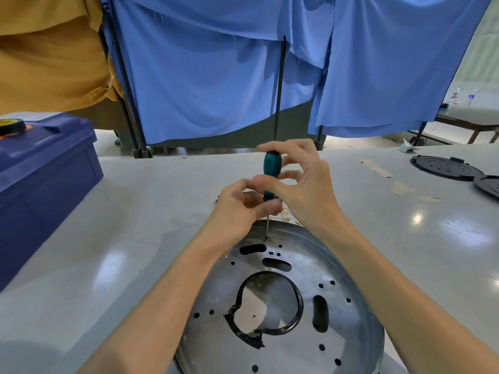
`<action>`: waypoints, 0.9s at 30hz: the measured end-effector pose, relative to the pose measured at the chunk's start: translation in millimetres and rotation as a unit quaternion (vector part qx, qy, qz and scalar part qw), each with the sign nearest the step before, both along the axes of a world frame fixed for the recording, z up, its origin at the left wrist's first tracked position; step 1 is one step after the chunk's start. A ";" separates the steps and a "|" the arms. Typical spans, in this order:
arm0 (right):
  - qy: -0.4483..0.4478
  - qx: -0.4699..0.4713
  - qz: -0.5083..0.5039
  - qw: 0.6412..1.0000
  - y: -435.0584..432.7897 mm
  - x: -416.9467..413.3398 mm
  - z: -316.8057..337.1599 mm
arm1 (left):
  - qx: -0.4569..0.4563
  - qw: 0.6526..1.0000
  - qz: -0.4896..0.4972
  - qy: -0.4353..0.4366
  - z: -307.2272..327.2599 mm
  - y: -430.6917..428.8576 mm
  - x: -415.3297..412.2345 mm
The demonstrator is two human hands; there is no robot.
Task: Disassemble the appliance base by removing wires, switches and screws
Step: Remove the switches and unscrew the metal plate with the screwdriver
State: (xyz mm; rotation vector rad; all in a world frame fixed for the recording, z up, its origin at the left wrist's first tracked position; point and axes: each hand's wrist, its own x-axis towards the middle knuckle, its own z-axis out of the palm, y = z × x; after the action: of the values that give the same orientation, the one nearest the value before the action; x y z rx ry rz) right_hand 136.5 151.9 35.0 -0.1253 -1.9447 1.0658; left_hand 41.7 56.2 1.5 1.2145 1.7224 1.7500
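Observation:
A round silver metal appliance base (348,314) lies on the white table in front of me, with several holes, dark slots and a black ring (298,303) around its central opening. A screwdriver with a teal handle (272,168) stands upright, its thin shaft tip at a screw (266,238) near the base's far rim. My right hand (305,184) grips the handle with fingers and thumb. My left hand (243,203) pinches the screwdriver's lower end where the handle meets the shaft. Small brass-coloured parts (289,215) lie just behind the rim, partly hidden by my hands.
A blue toolbox (46,168) with a roll of black tape (12,125) on top stands at the left. Two black round plastic covers (445,167) lie at the far right. Blue and mustard cloths hang behind the table's far edge.

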 end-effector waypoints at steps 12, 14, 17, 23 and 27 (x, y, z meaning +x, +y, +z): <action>0.013 -0.007 0.006 1.000 0.5 1.7 1.8 | -0.016 0.999 -0.037 -0.012 -0.2 0.6 -0.4; 0.024 -0.030 0.029 0.999 0.8 2.9 1.4 | -0.022 0.999 -0.038 -0.011 -1.0 1.4 0.5; 0.011 0.002 0.008 1.000 -1.6 1.1 0.6 | -0.010 1.000 -0.026 -0.005 -1.1 1.2 0.6; 0.027 -0.053 0.053 0.997 0.9 4.9 0.7 | -0.031 0.999 -0.035 -0.012 1.7 -1.5 0.5; 0.007 -0.008 0.007 1.000 -1.2 0.8 0.5 | -0.006 0.999 -0.027 -0.022 1.7 -2.0 0.5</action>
State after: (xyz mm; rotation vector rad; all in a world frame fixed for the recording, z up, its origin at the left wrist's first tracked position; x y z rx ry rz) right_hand 137.3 150.7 35.5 -0.1132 -1.9286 1.0883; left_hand 42.2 54.1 3.2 1.1968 1.6577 1.7214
